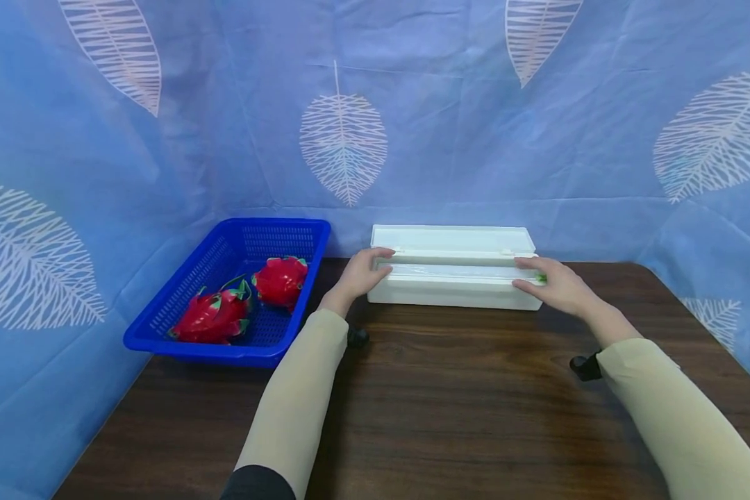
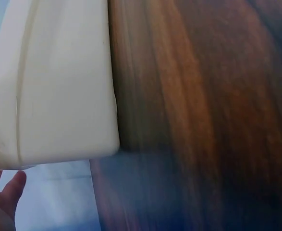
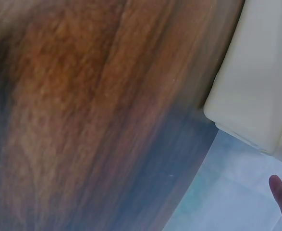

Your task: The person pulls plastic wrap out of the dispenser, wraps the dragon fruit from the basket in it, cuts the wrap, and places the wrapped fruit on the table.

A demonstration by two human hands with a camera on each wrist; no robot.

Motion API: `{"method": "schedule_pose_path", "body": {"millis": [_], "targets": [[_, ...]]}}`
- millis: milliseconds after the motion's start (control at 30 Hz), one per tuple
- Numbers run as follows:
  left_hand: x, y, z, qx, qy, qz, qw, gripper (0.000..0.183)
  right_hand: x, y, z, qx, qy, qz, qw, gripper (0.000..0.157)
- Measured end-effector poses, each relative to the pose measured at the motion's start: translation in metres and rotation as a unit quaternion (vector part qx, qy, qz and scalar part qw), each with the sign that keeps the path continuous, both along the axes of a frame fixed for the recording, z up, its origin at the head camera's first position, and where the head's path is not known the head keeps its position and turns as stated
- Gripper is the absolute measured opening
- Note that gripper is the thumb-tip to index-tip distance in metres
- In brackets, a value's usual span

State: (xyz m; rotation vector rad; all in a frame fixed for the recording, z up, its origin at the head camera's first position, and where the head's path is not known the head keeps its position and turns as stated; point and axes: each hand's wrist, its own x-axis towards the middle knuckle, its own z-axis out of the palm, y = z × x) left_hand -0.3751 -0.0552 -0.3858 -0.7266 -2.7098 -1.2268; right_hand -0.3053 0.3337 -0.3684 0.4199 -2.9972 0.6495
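Observation:
A long white box [image 1: 453, 292] lies across the back of the table with its lid [image 1: 453, 238] raised toward the cloth. Inside is a roll wrapped in clear film [image 1: 444, 271], with a bit of green at its right end. My left hand [image 1: 357, 276] is at the box's left end, thumb and fingers spread apart. At the right end is my right hand [image 1: 559, 285], its thumb and fingers also apart. Both wrist views show a thumb near a box end; most of the fingers are hidden or out of frame, and contact is unclear.
Left of the box stands a blue plastic basket [image 1: 139, 340] holding two red dragon fruits, one nearer [image 1: 209, 319] and one farther [image 1: 281, 281]. Blue cloth [image 1: 425, 153] with white leaf prints hangs behind and beside the dark wooden table [image 1: 450, 389].

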Motion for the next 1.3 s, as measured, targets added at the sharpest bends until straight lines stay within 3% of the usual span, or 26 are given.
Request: {"method": "schedule_pose_path", "body": {"millis": [267, 500, 733, 833, 1100, 1300], "targets": [[-0.004, 0.005, 0.007, -0.041, -0.006, 0.002, 0.9992, 0.031, -0.005, 0.001, 0.002, -0.026, 0.023, 0.012, 0.999, 0.05], [-0.006, 0.01, 0.008, -0.048, -0.013, 0.042, 0.9979, 0.019, -0.01, 0.0, 0.001, -0.047, 0.039, -0.001, 0.998, 0.036], [-0.007, 0.014, -0.002, -0.025, 0.005, 0.078, 0.9967, 0.02, -0.01, -0.001, -0.001, -0.06, 0.067, -0.015, 0.996, 0.035], [-0.006, 0.016, -0.003, -0.027, 0.013, 0.069, 0.9971, 0.02, -0.01, -0.002, -0.001, -0.066, 0.067, -0.026, 0.995, 0.037], [-0.009, 0.019, 0.004, -0.086, 0.03, 0.044, 0.9949, 0.018, -0.016, -0.005, -0.001, -0.094, 0.044, -0.049, 0.993, 0.042], [-0.014, 0.021, 0.003, -0.07, 0.033, 0.048, 0.9958, 0.016, -0.018, -0.007, -0.001, -0.102, 0.044, -0.061, 0.992, 0.042]]}}
